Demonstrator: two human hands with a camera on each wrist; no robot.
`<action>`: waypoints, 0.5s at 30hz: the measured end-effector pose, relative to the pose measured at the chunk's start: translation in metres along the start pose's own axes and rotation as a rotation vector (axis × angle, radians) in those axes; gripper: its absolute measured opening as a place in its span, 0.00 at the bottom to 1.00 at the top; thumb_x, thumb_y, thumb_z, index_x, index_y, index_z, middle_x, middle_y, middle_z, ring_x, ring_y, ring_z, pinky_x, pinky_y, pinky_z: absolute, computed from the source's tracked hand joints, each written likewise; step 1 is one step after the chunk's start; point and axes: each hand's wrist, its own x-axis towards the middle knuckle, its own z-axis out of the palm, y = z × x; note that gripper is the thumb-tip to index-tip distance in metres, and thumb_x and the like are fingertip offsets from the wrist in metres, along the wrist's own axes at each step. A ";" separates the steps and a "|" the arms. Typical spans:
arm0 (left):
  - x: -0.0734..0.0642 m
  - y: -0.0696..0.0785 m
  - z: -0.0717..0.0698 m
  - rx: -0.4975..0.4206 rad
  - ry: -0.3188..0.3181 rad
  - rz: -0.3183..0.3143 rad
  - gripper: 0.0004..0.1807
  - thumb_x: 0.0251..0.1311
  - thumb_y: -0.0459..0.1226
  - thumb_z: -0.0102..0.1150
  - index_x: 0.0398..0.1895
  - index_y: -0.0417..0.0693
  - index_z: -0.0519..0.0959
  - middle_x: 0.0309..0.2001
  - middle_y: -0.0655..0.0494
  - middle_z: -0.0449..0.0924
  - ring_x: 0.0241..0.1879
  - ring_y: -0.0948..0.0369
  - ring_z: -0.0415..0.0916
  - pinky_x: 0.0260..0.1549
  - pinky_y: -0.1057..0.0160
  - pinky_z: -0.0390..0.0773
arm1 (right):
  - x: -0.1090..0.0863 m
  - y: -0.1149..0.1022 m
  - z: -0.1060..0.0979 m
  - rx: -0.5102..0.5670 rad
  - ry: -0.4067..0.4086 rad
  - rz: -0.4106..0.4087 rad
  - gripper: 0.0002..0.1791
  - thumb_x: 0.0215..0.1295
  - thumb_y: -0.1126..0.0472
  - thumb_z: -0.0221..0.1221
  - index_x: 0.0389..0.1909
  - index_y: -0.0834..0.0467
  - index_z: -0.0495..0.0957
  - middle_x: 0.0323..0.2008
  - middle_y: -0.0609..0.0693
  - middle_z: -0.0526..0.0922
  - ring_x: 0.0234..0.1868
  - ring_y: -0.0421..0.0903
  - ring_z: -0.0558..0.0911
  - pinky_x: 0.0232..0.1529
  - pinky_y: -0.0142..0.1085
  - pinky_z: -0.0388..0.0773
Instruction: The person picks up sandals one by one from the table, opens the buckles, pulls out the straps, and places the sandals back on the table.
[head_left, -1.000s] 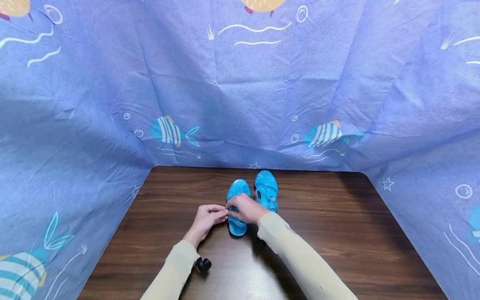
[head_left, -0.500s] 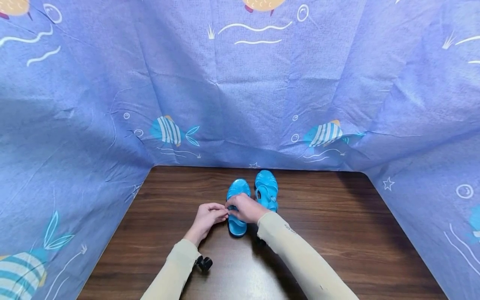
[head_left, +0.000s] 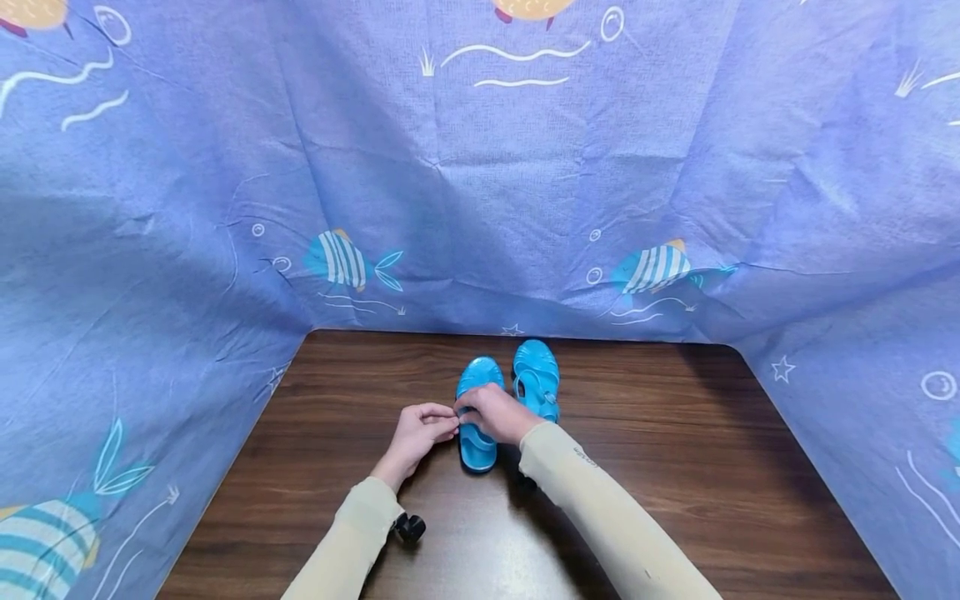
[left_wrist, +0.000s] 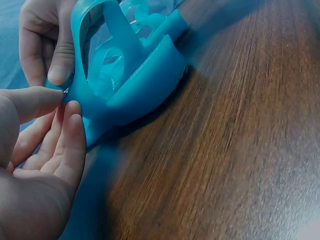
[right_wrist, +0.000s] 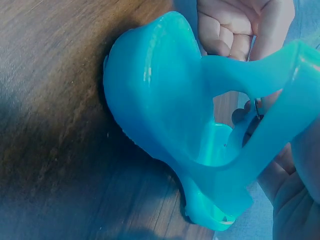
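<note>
Two blue jelly sandals lie side by side at the back of the table, toes toward the curtain. Both hands work at the outer side of the left sandal point(head_left: 478, 372). My left hand point(head_left: 412, 435) pinches its ankle strap point(left_wrist: 78, 92) between thumb and fingers, where a small metal buckle pin point(right_wrist: 257, 108) shows. From above, my right hand point(head_left: 497, 414) reaches over this sandal and grips the strap end, its thumb close to the left fingertips. The right hand covers the middle of the sandal in the head view. The right sandal point(head_left: 535, 361) stands untouched, its strap fastened across.
The dark wood-grain table point(head_left: 645, 467) extends around the sandals. A blue curtain point(head_left: 510, 208) with fish prints hangs behind and on both sides, meeting the table's back edge. A black wrist camera point(head_left: 410, 528) sits under the left forearm.
The head view has shifted slightly. Both hands stay at the left sandal's strap, with only tiny finger movement.
</note>
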 end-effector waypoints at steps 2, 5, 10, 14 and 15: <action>0.000 0.001 -0.001 0.015 0.001 0.004 0.11 0.64 0.25 0.68 0.48 0.28 0.84 0.37 0.47 0.89 0.35 0.62 0.87 0.39 0.63 0.88 | 0.000 0.000 -0.001 0.009 0.006 0.003 0.11 0.76 0.59 0.62 0.54 0.56 0.87 0.49 0.48 0.90 0.49 0.40 0.87 0.52 0.31 0.84; 0.000 0.001 -0.002 0.051 -0.005 0.019 0.14 0.63 0.26 0.70 0.50 0.28 0.83 0.41 0.46 0.89 0.39 0.62 0.87 0.41 0.64 0.87 | -0.001 -0.001 -0.002 0.025 0.014 0.007 0.11 0.77 0.59 0.62 0.53 0.56 0.87 0.48 0.47 0.90 0.48 0.40 0.87 0.51 0.30 0.84; -0.001 0.003 -0.003 0.084 -0.025 0.029 0.17 0.60 0.26 0.73 0.52 0.29 0.82 0.45 0.44 0.88 0.43 0.60 0.88 0.42 0.67 0.86 | 0.000 -0.002 -0.002 0.035 0.028 -0.001 0.11 0.76 0.59 0.62 0.53 0.57 0.87 0.47 0.47 0.90 0.48 0.40 0.87 0.51 0.30 0.84; 0.000 0.002 -0.002 0.068 -0.041 0.031 0.19 0.59 0.24 0.73 0.53 0.28 0.81 0.46 0.41 0.88 0.45 0.58 0.88 0.44 0.67 0.86 | 0.000 -0.002 -0.001 0.027 0.035 -0.015 0.11 0.76 0.60 0.63 0.52 0.58 0.87 0.47 0.48 0.90 0.48 0.41 0.87 0.51 0.30 0.84; 0.000 0.002 -0.002 0.067 -0.045 0.037 0.20 0.58 0.24 0.73 0.54 0.27 0.80 0.47 0.41 0.88 0.45 0.58 0.88 0.44 0.67 0.86 | 0.000 -0.002 -0.001 0.026 0.036 -0.017 0.11 0.75 0.60 0.63 0.52 0.58 0.87 0.47 0.49 0.90 0.49 0.41 0.87 0.51 0.30 0.84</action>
